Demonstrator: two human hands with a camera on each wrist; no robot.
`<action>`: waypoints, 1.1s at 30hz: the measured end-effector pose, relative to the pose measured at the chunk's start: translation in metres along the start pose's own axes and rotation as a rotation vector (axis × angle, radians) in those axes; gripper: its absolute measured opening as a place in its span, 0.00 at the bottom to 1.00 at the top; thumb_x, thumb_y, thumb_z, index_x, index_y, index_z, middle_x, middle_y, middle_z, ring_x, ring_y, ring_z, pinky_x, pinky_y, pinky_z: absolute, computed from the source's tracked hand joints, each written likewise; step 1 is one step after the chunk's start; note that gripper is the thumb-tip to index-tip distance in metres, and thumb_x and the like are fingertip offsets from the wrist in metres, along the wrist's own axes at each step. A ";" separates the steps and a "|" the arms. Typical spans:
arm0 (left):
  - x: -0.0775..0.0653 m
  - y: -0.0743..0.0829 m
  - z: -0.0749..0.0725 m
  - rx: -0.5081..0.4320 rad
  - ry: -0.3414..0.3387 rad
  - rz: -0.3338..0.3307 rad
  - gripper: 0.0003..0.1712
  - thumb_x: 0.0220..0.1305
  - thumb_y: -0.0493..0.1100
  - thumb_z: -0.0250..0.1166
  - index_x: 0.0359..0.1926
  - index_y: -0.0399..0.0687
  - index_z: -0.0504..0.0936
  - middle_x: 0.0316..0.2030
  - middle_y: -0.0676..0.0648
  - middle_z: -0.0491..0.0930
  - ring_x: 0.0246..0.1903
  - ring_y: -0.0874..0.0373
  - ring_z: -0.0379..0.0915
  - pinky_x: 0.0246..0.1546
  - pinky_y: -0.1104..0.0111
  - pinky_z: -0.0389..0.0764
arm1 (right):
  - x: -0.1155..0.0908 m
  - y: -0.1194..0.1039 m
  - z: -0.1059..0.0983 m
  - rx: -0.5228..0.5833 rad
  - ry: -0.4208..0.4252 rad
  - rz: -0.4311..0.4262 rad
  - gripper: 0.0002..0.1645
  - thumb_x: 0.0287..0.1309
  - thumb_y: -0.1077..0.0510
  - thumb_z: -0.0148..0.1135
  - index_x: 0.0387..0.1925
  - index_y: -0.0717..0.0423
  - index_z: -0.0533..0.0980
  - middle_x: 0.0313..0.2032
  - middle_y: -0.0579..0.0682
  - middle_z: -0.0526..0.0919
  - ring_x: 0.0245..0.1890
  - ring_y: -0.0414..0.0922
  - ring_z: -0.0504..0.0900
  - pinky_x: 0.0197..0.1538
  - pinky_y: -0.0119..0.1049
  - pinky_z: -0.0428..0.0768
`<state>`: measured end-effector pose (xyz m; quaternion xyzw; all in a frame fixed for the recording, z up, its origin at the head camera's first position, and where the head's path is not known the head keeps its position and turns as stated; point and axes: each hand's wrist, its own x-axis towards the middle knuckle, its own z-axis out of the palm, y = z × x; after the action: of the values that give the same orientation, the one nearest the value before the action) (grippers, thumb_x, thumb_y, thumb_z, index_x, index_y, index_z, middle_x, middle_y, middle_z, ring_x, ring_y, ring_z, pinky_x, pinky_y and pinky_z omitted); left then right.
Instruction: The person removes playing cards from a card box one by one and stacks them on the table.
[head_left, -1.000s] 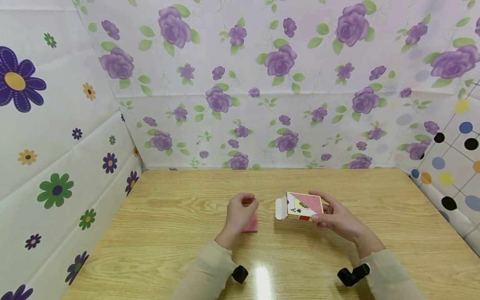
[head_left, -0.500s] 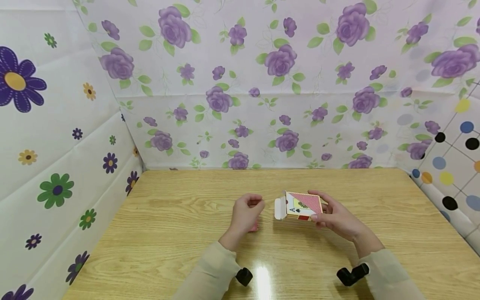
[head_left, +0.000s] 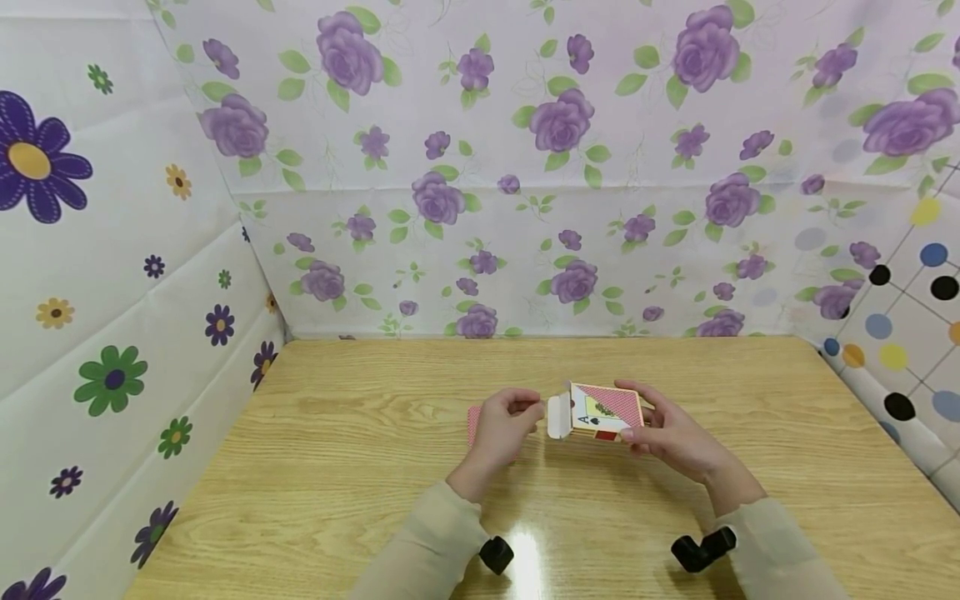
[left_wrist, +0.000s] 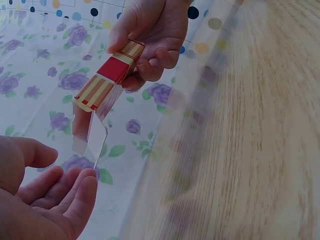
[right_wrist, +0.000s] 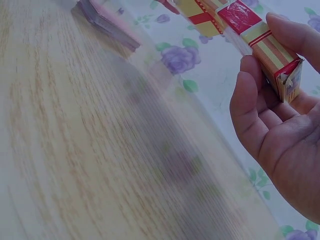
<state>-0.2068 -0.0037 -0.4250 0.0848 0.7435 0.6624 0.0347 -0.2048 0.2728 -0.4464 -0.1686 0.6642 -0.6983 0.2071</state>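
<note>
My right hand (head_left: pixel 675 437) grips a playing-card box (head_left: pixel 611 408) by its right end, thumb on the near edge and fingers behind. The box is red and white with an ace on its face, held tilted above the table. Its white flap (head_left: pixel 558 417) hangs out from the left end. Right at that flap are the fingertips of my left hand (head_left: pixel 504 429); in the left wrist view its thumb (left_wrist: pixel 40 152) stands apart from the fingers with nothing between them. Under the left hand a red-backed deck of cards (head_left: pixel 473 421) lies on the table, mostly hidden.
The wooden table (head_left: pixel 360 433) meets a curtain with purple roses (head_left: pixel 435 200) at the back. A daisy-patterned sheet (head_left: pixel 112 317) hangs on the left, a dotted one (head_left: pixel 892 358) on the right. Black wrist cameras (head_left: pixel 497 554) sit at both cuffs.
My left hand has moved right from the deck to the box's flap, and the deck's left edge now shows behind it. The right hand and box have stayed nearly still.
</note>
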 end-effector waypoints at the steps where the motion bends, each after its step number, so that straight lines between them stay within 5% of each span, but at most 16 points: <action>1: 0.000 0.000 0.001 -0.001 0.000 -0.002 0.14 0.62 0.38 0.62 0.46 0.31 0.79 0.39 0.40 0.81 0.35 0.55 0.79 0.38 0.64 0.83 | 0.000 0.000 0.000 0.003 -0.001 -0.001 0.45 0.60 0.69 0.56 0.72 0.47 0.46 0.53 0.54 0.75 0.41 0.41 0.79 0.37 0.35 0.80; 11: 0.001 -0.002 0.010 0.014 0.009 -0.009 0.13 0.61 0.39 0.63 0.44 0.33 0.81 0.38 0.40 0.82 0.32 0.61 0.77 0.34 0.69 0.82 | -0.001 -0.003 0.002 0.006 0.002 -0.001 0.46 0.61 0.67 0.56 0.73 0.46 0.45 0.53 0.53 0.75 0.41 0.41 0.79 0.37 0.35 0.80; 21: 0.001 -0.001 0.014 0.030 -0.008 -0.030 0.12 0.61 0.38 0.63 0.43 0.35 0.81 0.36 0.43 0.82 0.38 0.43 0.79 0.33 0.70 0.81 | -0.001 -0.005 0.003 -0.008 0.031 0.016 0.46 0.61 0.66 0.57 0.73 0.47 0.45 0.53 0.52 0.74 0.42 0.41 0.78 0.37 0.38 0.81; 33: 0.002 -0.007 0.019 0.018 -0.026 -0.064 0.12 0.62 0.39 0.63 0.43 0.35 0.82 0.34 0.42 0.83 0.38 0.44 0.81 0.30 0.69 0.83 | 0.000 -0.004 0.004 -0.012 0.034 0.021 0.47 0.61 0.66 0.57 0.73 0.48 0.43 0.52 0.53 0.76 0.39 0.42 0.78 0.37 0.36 0.79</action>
<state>-0.2063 0.0145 -0.4338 0.0698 0.7513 0.6531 0.0647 -0.2027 0.2690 -0.4420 -0.1511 0.6733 -0.6950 0.2021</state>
